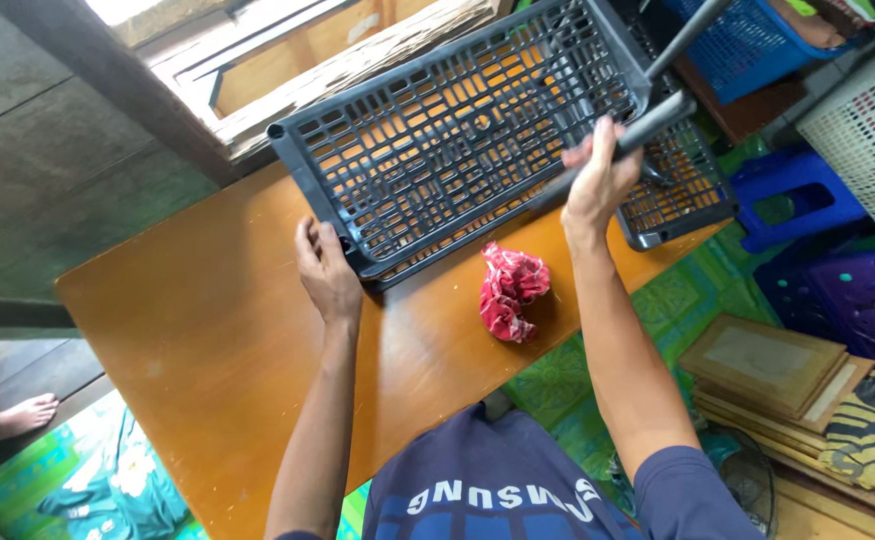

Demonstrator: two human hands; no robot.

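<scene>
Item: dark grey plastic lattice shelf panel (457, 120), lying flat on the orange-brown wooden worktop (207, 330), upper centre of frame. Left hand (327, 275) grips its near corner, fingers curled over the edge. Right hand (597, 180), fingers closed around a dark grey plastic tube leg (647, 125), sets it at the panel's right edge. Second lattice panel (677, 190) lies beyond, right. Crumpled red-and-white cloth (510, 290) at centre. Assembly looks early: no leg visibly seated yet.
</scene>
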